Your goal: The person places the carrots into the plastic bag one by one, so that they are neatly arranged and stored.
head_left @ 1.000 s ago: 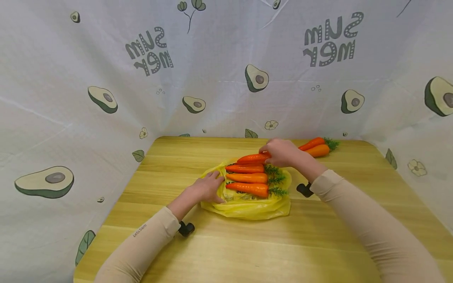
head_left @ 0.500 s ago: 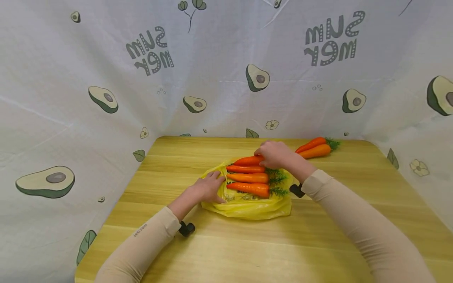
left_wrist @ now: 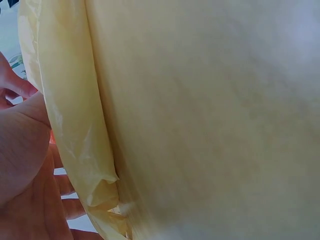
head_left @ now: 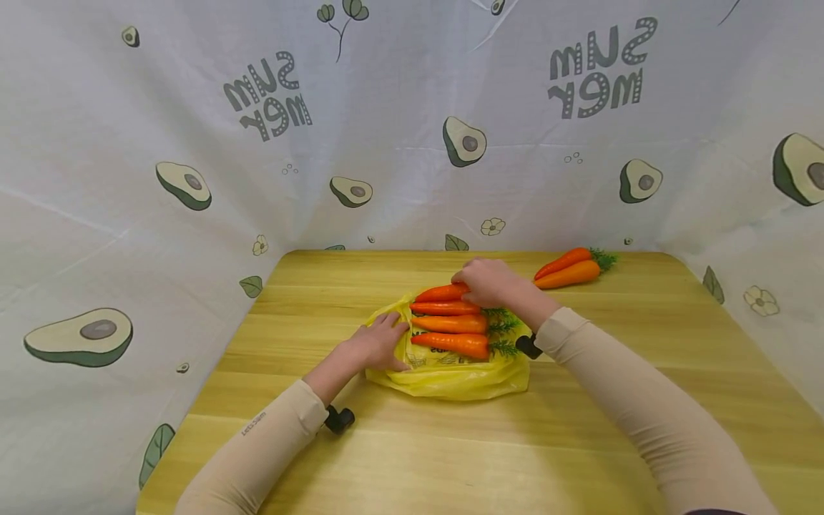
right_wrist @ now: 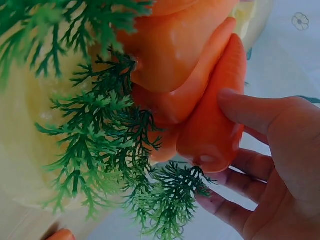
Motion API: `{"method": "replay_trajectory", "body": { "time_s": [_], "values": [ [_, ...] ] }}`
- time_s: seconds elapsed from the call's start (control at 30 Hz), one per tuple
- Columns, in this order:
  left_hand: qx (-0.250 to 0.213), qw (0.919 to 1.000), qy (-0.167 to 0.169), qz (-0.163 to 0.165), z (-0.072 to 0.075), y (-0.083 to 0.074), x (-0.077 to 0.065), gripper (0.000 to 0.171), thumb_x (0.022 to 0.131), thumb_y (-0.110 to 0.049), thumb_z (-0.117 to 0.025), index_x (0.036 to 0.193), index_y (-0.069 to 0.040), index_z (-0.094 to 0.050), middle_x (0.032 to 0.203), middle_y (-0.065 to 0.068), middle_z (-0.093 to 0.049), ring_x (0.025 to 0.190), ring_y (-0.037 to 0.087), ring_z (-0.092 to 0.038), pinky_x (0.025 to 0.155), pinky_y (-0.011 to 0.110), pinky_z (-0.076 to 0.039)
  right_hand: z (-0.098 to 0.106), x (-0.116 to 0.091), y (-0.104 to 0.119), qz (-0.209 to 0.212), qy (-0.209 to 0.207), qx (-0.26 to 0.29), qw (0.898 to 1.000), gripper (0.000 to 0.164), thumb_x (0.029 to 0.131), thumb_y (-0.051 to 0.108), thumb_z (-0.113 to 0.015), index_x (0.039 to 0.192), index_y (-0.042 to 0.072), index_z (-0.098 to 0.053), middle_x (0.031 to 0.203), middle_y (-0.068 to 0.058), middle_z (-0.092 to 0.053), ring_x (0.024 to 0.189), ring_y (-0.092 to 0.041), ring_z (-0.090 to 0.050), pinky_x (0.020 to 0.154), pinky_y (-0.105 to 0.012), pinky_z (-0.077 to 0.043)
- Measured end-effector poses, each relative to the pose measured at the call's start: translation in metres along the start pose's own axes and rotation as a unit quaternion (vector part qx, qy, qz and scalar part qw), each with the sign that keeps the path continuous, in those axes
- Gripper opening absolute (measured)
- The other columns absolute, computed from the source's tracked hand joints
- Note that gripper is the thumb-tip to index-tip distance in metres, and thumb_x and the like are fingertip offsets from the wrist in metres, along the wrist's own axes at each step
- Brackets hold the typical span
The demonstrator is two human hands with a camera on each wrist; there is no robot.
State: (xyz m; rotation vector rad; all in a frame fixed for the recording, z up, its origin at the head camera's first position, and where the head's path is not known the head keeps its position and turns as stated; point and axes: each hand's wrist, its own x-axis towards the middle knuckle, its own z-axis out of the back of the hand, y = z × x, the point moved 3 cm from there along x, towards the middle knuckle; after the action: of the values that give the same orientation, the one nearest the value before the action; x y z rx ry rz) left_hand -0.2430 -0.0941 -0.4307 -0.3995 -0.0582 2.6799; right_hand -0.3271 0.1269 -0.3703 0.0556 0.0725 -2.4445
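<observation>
Along the back side of the yellow plastic bag [head_left: 463, 383], my right hand [head_left: 489, 282] grips a carrot [head_left: 439, 293]. Thumb and fingers pinch that carrot [right_wrist: 220, 115] near its leafy end in the right wrist view, right against the neighbouring carrots. A row of several more carrots [head_left: 450, 324] lies in the bag's mouth, with green tops pointing right. My left hand [head_left: 380, 343] rests on the bag's left edge, fingers spread beside the carrot tips. In the left wrist view, the bag's yellow plastic [left_wrist: 75, 115] covers part of the left hand's fingers.
Two more carrots [head_left: 569, 272] lie together at the back right of the wooden table [head_left: 418, 458]. A white curtain [head_left: 399, 86] with avocado prints hangs behind and beside the table. Black wrist cameras [head_left: 339, 420] sit below both wrists.
My right hand has moved left with the carrot, bringing it level with the row in the bag. My left hand has stayed at the bag's left edge.
</observation>
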Motion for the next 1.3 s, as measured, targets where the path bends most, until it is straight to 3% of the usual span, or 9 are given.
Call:
{"method": "replay_trajectory", "body": {
  "time_s": [0.23,0.57,0.87,1.3],
  "values": [
    [-0.002,1.0000,-0.002,0.000,0.0007,-0.0002,-0.0009,0.088,0.084,-0.055,-0.076,0.153,-0.015,-0.041,0.162,0.012,-0.029,0.150,0.033,-0.028,0.108,0.063,-0.040,-0.0009,0.0031,-0.0005,-0.009,0.000,0.009,1.000,0.034,0.094,0.020,-0.071,0.128,0.014,-0.070,0.122,-0.011,-0.070,0.112,-0.032,-0.065,0.080,-0.050,-0.058],
    [0.000,1.0000,-0.002,0.001,-0.0022,0.0005,-0.0002,0.087,0.085,-0.056,-0.076,0.153,-0.015,-0.041,0.163,0.012,-0.028,0.150,0.032,-0.028,0.108,0.063,-0.039,-0.0033,0.0029,-0.0034,-0.020,0.013,0.022,0.999,0.042,0.096,0.025,-0.069,0.136,0.013,-0.065,0.129,-0.012,-0.068,0.117,-0.033,-0.063,0.087,-0.051,-0.056],
    [0.003,1.0000,-0.004,0.001,-0.0026,0.0003,-0.0006,0.087,0.084,-0.056,-0.076,0.153,-0.015,-0.041,0.162,0.012,-0.029,0.150,0.032,-0.028,0.108,0.063,-0.040,-0.0011,0.0001,-0.0042,-0.021,0.000,0.041,0.999,0.043,0.094,0.022,-0.071,0.136,0.014,-0.065,0.130,-0.012,-0.067,0.117,-0.033,-0.064,0.084,-0.049,-0.057],
    [0.042,0.9991,-0.007,0.003,0.0034,-0.0012,-0.0004,0.092,0.083,-0.061,-0.075,0.153,-0.014,-0.038,0.159,0.009,-0.033,0.149,0.031,-0.029,0.108,0.063,-0.040,-0.0065,-0.0026,-0.0087,-0.015,0.001,0.057,0.998,0.039,0.097,0.018,-0.067,0.135,0.011,-0.065,0.130,-0.013,-0.066,0.117,-0.034,-0.063,0.091,-0.051,-0.054]
  ]
}}
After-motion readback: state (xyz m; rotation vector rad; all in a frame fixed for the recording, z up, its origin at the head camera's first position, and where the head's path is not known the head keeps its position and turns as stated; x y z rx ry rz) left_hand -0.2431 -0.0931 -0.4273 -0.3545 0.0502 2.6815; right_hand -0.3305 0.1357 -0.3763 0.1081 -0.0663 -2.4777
